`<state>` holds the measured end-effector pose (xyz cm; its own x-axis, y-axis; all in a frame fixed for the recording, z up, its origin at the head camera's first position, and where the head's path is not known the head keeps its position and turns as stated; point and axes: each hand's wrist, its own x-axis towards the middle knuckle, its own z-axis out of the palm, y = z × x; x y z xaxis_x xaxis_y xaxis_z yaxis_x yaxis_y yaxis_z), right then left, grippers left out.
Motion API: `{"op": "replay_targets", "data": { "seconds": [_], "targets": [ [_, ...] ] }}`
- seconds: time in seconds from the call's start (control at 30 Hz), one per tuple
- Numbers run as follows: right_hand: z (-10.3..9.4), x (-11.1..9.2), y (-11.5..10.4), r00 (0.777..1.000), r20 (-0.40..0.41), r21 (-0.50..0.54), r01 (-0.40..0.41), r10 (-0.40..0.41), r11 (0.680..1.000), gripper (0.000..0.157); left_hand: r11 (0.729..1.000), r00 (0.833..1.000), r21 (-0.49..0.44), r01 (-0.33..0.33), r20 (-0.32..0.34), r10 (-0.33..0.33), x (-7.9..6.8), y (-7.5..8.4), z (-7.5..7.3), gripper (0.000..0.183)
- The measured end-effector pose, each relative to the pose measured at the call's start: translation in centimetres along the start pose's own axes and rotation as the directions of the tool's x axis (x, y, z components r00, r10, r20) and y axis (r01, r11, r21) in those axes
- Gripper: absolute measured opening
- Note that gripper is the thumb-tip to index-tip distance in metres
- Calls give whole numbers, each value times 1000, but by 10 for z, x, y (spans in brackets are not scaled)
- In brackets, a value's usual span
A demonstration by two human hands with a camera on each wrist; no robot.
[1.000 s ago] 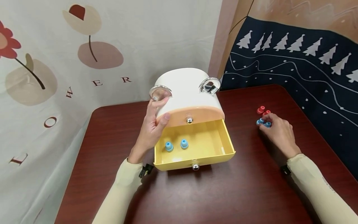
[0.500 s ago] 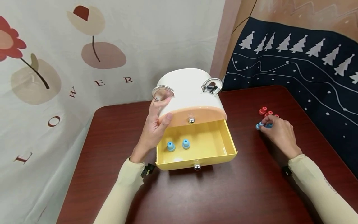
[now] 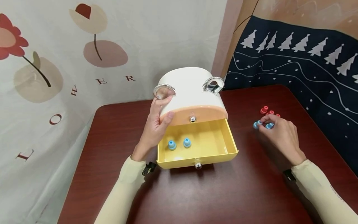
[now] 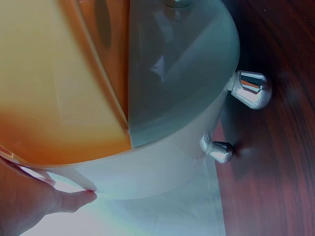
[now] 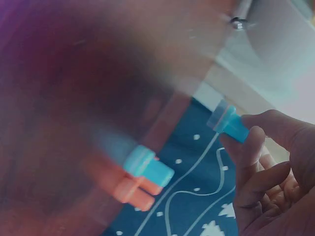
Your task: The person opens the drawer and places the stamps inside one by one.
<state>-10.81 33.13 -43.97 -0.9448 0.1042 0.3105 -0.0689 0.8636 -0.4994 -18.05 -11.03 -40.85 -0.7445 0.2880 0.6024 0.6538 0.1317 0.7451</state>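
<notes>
Leftmost, the left hand [image 3: 153,130] grips the left front corner of the white mini drawer cabinet [image 3: 188,74], thumb on the front edge, fingers on the side and top. The cabinet stands upright on the dark red-brown bench [image 3: 181,199]. Its glossy shell looks like stiff plastic, probably light enough to skid when its front is tugged, so a hold low on the side walls should steady it best. The left chrome ring [image 3: 164,91] beside the fingers looks slick and a poorer place to pull.

Next comes the yellow drawer [image 3: 208,140], pulled out and likely thin-walled; its round silver knob [image 3: 198,165] gives the surest purchase. In its left half stand two blue flanged pegs, the left peg [image 3: 172,145] and the right peg [image 3: 187,142], well apart from the walls on the right.

Farther right, the pinched blue peg [image 5: 230,125] is between thumb and finger of the right hand [image 3: 281,135], taken by its narrow end with the wide flange outward. It seems light, firm and hardly fragile; being small, smooth and round, it could roll out of a loose pinch. Whether it touches the bench I cannot tell. The loose blue peg [image 5: 150,164] lies beside the red pegs [image 3: 264,109], near that hand; any would suit the same fingertip hold.
</notes>
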Motion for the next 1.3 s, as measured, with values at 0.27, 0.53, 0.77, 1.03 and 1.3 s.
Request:
{"op": "replay_targets", "data": {
  "seconds": [0.27,0.53,0.77,1.03,1.3],
  "targets": [
    [-11,-6,-36,992,-101,66,78,-71,995,21,1000,1000,12,2,4,-2,0,0,-1,49],
    [-26,-16,-81,978,-186,232,134,-91,964,18,1000,1000,12,-13,-4,13,1,0,0,48],
    [-24,-22,-111,965,-182,374,248,-191,894,29,1000,1000,1,5,-3,-5,0,2,0,51],
    [-13,-23,-134,953,-118,411,304,-281,860,28,1000,1000,16,-2,6,2,1,1,1,53],
    [-3,-13,-152,912,11,333,383,-410,861,21,1000,1000,-11,-6,-5,6,0,-1,0,54]
  ]
}}
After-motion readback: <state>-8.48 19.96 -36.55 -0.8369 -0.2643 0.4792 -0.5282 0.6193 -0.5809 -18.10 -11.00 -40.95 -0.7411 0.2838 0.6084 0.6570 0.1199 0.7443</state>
